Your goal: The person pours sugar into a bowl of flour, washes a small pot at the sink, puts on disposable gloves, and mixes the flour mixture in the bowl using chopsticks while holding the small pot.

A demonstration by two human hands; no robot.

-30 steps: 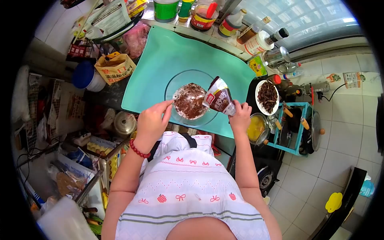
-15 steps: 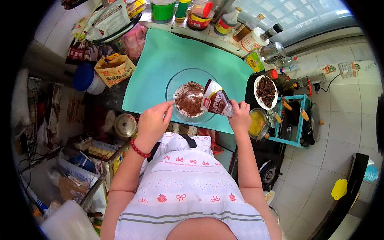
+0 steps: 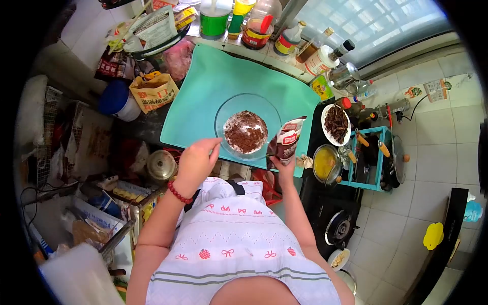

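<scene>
Fingers of the right hand [image 3: 285, 170] grasp a brown-and-white printed pouch [image 3: 288, 142] low, likely for control; the left hand [image 3: 199, 157] pinches the round clear-glass bowl's [image 3: 270, 114] rim, I judge, to steady it.

Head-worn view, facing forward and steeply down

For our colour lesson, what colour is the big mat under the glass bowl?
Mint green, clearest in the head view.

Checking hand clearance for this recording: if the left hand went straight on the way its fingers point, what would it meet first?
Most likely the left side of the glass bowl, with the powder beyond. The left hand's fingertips look to be at the rim; contact is unclear.
</scene>
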